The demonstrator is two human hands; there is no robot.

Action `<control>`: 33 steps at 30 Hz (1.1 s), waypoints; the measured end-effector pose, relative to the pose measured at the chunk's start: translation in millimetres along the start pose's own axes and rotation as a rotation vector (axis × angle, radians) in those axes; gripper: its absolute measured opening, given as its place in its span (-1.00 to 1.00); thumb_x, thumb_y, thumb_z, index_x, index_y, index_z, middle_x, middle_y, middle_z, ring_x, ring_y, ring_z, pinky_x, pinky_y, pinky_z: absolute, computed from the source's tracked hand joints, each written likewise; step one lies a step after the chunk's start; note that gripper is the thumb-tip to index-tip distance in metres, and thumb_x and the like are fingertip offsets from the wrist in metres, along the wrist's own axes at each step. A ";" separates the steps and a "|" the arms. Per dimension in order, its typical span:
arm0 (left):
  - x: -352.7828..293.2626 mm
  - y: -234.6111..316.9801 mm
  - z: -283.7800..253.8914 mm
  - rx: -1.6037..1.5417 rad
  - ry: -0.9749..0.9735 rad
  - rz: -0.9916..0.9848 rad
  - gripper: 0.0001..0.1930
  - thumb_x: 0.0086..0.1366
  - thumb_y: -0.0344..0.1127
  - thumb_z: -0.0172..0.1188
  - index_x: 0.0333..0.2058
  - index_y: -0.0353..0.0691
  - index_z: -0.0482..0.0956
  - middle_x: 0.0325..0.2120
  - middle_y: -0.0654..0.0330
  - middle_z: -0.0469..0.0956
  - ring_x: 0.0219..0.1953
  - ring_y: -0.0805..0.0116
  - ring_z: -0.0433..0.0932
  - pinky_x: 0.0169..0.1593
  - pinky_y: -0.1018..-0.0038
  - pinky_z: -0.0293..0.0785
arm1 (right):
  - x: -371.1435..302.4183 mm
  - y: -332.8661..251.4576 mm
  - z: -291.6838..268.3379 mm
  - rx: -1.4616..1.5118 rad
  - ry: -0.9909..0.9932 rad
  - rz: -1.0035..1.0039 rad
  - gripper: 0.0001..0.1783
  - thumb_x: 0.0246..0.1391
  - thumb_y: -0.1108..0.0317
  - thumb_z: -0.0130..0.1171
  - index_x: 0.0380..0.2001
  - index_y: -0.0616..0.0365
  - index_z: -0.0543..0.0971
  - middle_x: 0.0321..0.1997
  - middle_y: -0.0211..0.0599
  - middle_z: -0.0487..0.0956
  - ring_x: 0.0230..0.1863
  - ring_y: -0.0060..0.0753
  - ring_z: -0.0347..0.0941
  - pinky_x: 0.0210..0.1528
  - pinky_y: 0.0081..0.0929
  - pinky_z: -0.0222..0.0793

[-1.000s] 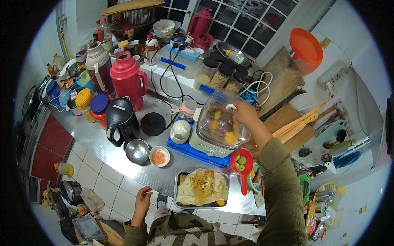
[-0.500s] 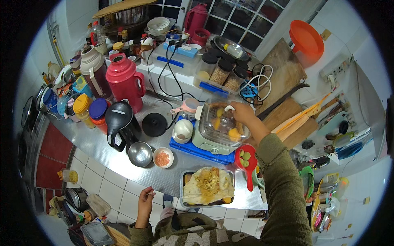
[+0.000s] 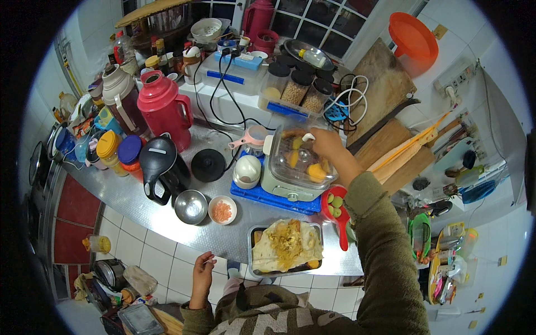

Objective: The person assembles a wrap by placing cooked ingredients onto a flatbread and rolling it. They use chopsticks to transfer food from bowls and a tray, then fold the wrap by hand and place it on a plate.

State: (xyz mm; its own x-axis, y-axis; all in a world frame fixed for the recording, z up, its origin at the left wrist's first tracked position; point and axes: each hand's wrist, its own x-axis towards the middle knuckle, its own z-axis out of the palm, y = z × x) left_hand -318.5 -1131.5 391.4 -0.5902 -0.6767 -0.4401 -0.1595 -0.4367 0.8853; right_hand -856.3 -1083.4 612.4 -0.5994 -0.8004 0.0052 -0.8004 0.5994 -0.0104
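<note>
Clear lid (image 3: 304, 158) is covering the pale green cooker (image 3: 293, 190) toward the countertop's (image 3: 240, 234) back edge, the right hand (image 3: 328, 145) seemingly gripping its white knob (image 3: 308, 137); keeping it level should be helping. The left hand (image 3: 202, 273) is hanging beyond the front edge, fingers loosely curling, contents unclear.

A silvery metal counter (image 3: 231, 240) carries, at its left, a red thermos (image 3: 163, 111), a black kettle (image 3: 162, 167) and two lidded jars (image 3: 129, 152). A black round lid (image 3: 209, 165), a steel bowl (image 3: 191, 207) and a white bowl (image 3: 233, 215) lie mid-counter. A blue tray (image 3: 259, 195) supports a pale green cooker (image 3: 279, 185); a metal pan (image 3: 250, 263) sits at the near edge.
</note>
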 end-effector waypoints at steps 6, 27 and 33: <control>-2.5 -7.7 -2.6 0.008 -0.001 -0.030 -0.63 0.45 -0.29 0.03 0.16 -0.30 0.39 0.05 0.11 0.51 -0.03 0.36 0.53 0.05 0.43 0.43 | -1.8 1.1 4.3 -0.023 -0.009 -0.015 -0.64 -0.03 0.35 0.24 -0.09 -0.06 0.62 -0.22 -0.17 0.68 -0.13 -0.02 0.61 -0.12 -0.11 0.50; -5.6 2.6 3.2 0.017 -0.031 -0.055 -0.65 0.45 -0.30 0.06 0.13 -0.32 0.41 0.01 0.12 0.52 -0.03 0.37 0.53 0.06 0.44 0.43 | -14.3 -9.0 5.0 -0.105 0.106 -0.040 -0.57 0.01 0.40 0.18 0.02 0.12 0.54 -0.10 -0.01 0.61 -0.03 0.09 0.53 0.01 -0.07 0.43; 8.7 7.4 17.6 0.083 -0.076 0.006 -0.66 0.42 -0.36 0.10 0.11 -0.38 0.42 -0.02 0.10 0.54 -0.01 0.35 0.53 0.08 0.48 0.43 | -90.7 -13.4 -1.7 0.176 0.603 -0.141 -0.46 0.01 0.53 0.12 0.13 0.24 0.42 0.05 0.07 0.48 0.09 0.16 0.39 0.13 -0.05 0.30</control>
State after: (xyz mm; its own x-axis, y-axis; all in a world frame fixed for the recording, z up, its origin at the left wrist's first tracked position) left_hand -338.7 -1130.2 396.8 -0.6494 -0.6305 -0.4250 -0.2190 -0.3802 0.8986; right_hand -791.2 -1018.8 613.8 -0.4268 -0.6946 0.5791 -0.8898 0.4369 -0.1318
